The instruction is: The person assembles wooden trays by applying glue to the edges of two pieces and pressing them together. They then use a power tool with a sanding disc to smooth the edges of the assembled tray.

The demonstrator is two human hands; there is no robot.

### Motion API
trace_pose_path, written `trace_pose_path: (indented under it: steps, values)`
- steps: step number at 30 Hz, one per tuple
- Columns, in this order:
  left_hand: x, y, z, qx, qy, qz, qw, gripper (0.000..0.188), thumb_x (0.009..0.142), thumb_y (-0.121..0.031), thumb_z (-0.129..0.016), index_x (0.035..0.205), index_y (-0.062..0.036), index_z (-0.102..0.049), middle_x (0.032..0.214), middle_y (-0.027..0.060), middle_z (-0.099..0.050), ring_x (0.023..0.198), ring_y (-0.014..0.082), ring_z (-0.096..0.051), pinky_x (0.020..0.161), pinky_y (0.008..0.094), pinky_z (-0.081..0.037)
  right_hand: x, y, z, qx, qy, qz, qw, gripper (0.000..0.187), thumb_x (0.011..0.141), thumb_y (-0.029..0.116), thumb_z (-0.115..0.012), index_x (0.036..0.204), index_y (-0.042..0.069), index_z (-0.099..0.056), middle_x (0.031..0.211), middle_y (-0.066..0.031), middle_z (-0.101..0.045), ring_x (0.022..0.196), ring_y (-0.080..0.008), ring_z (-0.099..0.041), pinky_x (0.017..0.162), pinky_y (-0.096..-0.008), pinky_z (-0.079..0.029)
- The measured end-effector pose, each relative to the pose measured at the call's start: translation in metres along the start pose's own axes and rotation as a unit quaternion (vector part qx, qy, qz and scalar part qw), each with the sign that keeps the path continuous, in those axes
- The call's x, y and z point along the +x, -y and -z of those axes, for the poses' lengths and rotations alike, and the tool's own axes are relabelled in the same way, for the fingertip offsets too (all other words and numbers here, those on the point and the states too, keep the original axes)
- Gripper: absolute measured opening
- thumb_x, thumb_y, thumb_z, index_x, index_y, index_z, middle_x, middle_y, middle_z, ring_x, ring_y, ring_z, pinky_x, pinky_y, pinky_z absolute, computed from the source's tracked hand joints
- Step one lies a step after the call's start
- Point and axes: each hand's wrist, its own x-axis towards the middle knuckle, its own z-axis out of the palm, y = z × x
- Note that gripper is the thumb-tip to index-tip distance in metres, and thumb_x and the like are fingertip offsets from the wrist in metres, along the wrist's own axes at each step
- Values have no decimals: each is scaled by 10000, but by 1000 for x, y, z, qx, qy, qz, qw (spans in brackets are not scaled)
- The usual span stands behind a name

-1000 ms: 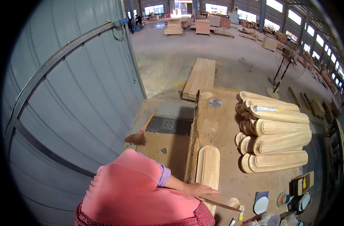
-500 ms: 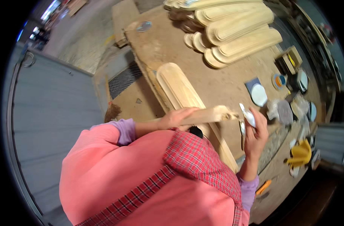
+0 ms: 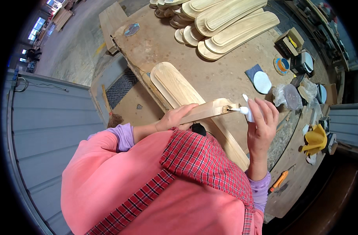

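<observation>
My left hand grips a pale wooden board, which is tilted up on edge in front of my chest. A dark knot or hole shows at the board's right end. Closed around a small white nozzle bottle, my right hand holds its tip at that dark spot. A white pointed piece sticks up beside these fingers; whether it is part of the bottle I cannot tell. Beneath the held piece, rounded wooden boards lie across the bench edge.
Several round-ended boards are stacked at the far side of the workbench. To the right are a white disc on a blue sheet, a tape roll, a yellow cloth-like item and an orange-handled tool. A broom stands left.
My right hand has turned and brought the white bottle's nozzle left to the dark spot on the board. A shiny blade-like thing seen under that hand earlier no longer shows.
</observation>
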Motion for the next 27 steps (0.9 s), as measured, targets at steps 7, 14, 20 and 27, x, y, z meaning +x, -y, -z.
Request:
trace_pose_path:
  steps: [7,14,20,27]
  values:
    - [4,-1,0,-1,9,-10,1000,643,757,-54,-680,1342,-65,-415,1167,190,-580,1068,316,-605,874,354,-495,2,1,4,-43,7,14,999,454,623,-90,-628,1023,118,-680,1071,-70,-623,1004,-302,-554,835,-383,-490]
    - [6,-3,0,-6,15,-8,1000,635,767,-48,-674,1345,-67,-412,1163,194,-581,1070,309,-606,872,350,-495,3,1,3,-60,5,22,998,426,631,-85,-634,1005,114,-680,1071,-70,-625,1003,-305,-558,824,-381,-496]
    - [8,-4,-2,1,8,-15,1000,584,780,-66,-651,1320,-74,-430,1169,169,-578,1026,328,-611,824,369,-514,3,-1,4,-82,-9,35,996,383,661,-60,-642,999,115,-681,1074,-67,-626,1001,-301,-560,821,-375,-496]
    - [12,-9,-1,13,27,-13,999,592,782,-64,-658,1324,-69,-419,1178,169,-573,1032,327,-607,840,371,-505,2,-6,6,-119,-15,49,992,355,690,-29,-636,1005,126,-684,1079,-68,-621,997,-294,-562,821,-367,-498]
